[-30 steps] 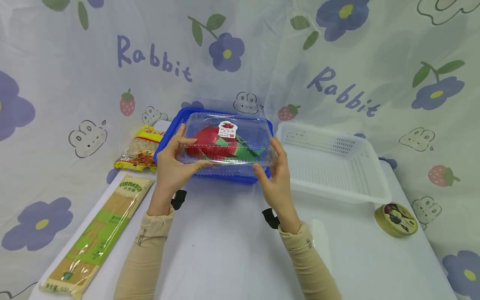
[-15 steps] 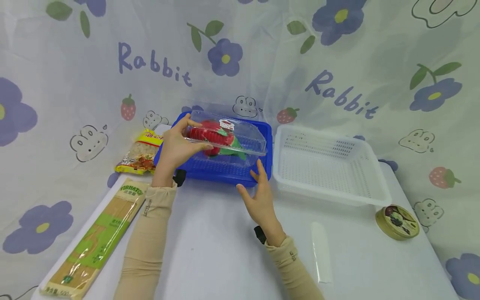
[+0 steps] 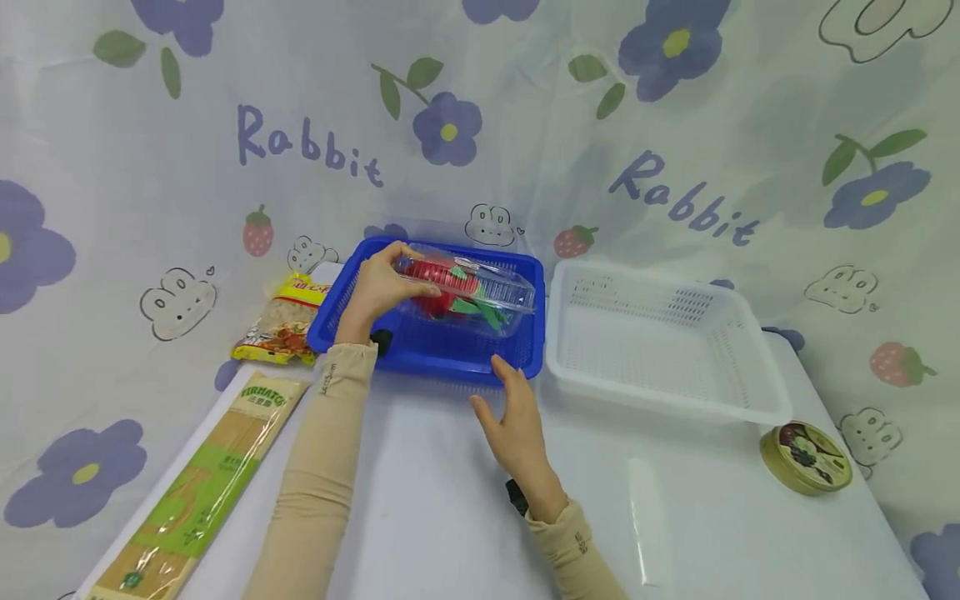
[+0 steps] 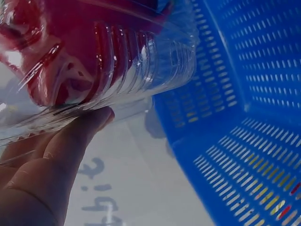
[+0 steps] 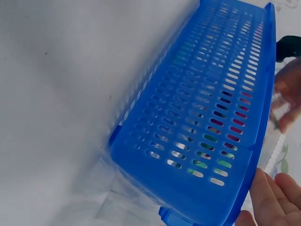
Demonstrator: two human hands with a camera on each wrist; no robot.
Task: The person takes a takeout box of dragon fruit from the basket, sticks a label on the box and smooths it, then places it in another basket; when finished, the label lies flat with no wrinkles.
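Now left hand [image 3: 378, 287] alone pinches clear plastic clamshell box with red fruit [image 3: 468, 287], tilted inside blue perforated basket [image 3: 442, 354]. Right hand [image 3: 513, 421] relaxed, empty, beside basket's front rim. Risk: one-sided grip, slick box could slip.

Both arms wear snug beige fabric sleeves reaching the wrists, each printed with small dark lettering near the cuff, and a black strap shows beneath the bare left hand [image 3: 381, 287] and right hand [image 3: 513, 425].
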